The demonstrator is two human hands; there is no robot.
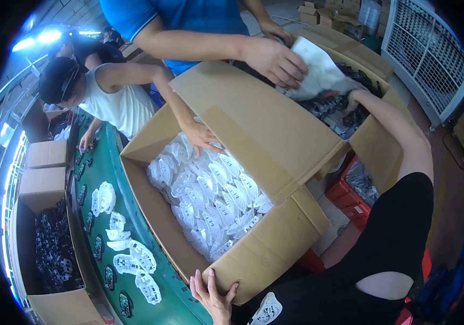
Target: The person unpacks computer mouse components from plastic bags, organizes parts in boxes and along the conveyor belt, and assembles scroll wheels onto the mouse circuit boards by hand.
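My left hand (213,298) rests with spread fingers on the near corner flap of an open cardboard box (264,254). Inside lie many translucent white plastic shells (215,195) in rows. My right hand (356,102) reaches into a second cardboard box (375,138), its fingers curled down among dark parts in clear plastic bags (332,114); the fingertips are hidden. Close by, a co-worker's hand (275,59) holds a pale sheet or bag (318,67) over that box. Another co-worker's hand (202,136) touches the white shells.
A green conveyor belt (161,271) on the left carries white shells (137,260) and small dark circuit parts (125,303). Beyond it stands a carton of black parts (56,252). A red crate (348,197) sits below the boxes; a white mesh-fronted unit (427,49) stands at far right.
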